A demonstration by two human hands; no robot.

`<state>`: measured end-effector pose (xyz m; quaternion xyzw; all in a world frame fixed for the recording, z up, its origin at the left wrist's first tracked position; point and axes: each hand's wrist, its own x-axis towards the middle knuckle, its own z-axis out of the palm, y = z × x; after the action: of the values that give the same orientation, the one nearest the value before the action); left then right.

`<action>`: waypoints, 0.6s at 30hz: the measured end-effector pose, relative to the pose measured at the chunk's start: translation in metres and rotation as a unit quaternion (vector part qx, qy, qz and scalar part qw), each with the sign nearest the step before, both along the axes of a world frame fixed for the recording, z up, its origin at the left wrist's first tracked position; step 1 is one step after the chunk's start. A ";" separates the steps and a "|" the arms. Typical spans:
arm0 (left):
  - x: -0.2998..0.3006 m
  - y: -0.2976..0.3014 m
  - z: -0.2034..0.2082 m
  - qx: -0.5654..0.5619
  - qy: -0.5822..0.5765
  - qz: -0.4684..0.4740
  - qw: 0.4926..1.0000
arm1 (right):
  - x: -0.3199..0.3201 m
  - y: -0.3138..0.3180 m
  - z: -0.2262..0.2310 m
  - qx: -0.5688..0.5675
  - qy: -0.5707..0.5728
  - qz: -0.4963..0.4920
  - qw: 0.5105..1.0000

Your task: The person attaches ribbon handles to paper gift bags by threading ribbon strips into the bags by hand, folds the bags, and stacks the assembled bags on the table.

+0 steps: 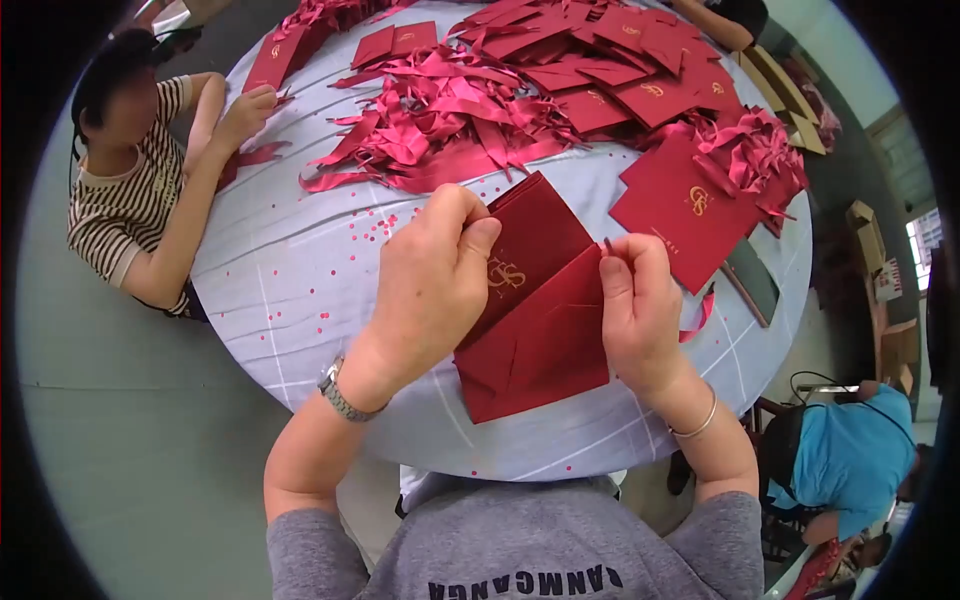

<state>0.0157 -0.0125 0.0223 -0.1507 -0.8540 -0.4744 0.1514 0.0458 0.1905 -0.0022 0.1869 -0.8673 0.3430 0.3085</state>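
A folded red paper bag [545,340] with a gold emblem is in front of me, tilted over the near part of the table. My left hand [430,285] is closed at the bag's upper left edge, thumb against the bent index finger. On the bag's right side, my right hand [640,310] pinches a thin dark tip [608,246], which looks like a ribbon end. A pink-red ribbon [699,316] shows beside that hand; whether it joins the tip is hidden.
Loose ribbons [440,120] and stacked red bags [650,85] cover the far side of the round table [260,340]. More bags [690,205] and a dark green board [752,280] lie at right. A co-worker [150,180] sits at left, handling red pieces.
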 end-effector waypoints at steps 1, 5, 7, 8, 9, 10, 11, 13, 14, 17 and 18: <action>0.002 -0.001 0.001 -0.011 0.006 -0.004 1.000 | 0.002 -0.003 0.010 -0.058 -0.095 -0.020 0.994; 0.005 -0.008 0.001 0.080 -0.030 -0.027 0.996 | 0.000 -0.008 0.013 -0.093 -0.066 -0.011 0.993; 0.001 -0.016 -0.001 0.239 -0.189 -0.112 0.946 | -0.007 -0.005 0.009 -0.067 0.035 0.036 0.996; 0.001 -0.017 -0.002 0.240 -0.185 -0.111 0.946 | -0.009 -0.006 0.006 -0.065 0.038 0.038 0.996; 0.001 -0.017 -0.004 0.350 -0.216 -0.171 0.895 | -0.011 -0.006 0.004 -0.115 -0.013 0.056 0.992; 0.002 -0.017 -0.005 0.453 -0.243 -0.228 0.827 | -0.012 -0.007 0.001 -0.164 -0.064 0.072 0.982; 0.003 -0.014 -0.008 0.454 -0.242 -0.230 0.826 | -0.013 -0.010 -0.004 -0.255 -0.120 0.112 0.953; 0.004 -0.005 -0.015 0.544 -0.302 -0.233 0.747 | -0.009 -0.016 -0.013 -0.279 -0.158 0.136 0.937; 0.002 -0.009 -0.021 0.543 -0.301 -0.234 0.748 | -0.009 -0.018 -0.018 -0.306 -0.197 0.164 0.917; 0.000 -0.023 -0.028 0.466 -0.261 -0.233 0.813 | -0.015 -0.003 -0.009 -0.146 -0.076 0.109 0.980; 0.003 -0.024 -0.025 0.384 -0.244 -0.180 0.872 | -0.016 0.000 -0.003 -0.029 0.010 0.100 0.995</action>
<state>0.0186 -0.0367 -0.0029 -0.1113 -0.5726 -0.8056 -0.1039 0.0301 0.1909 -0.0057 0.2670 -0.8311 0.3949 0.2863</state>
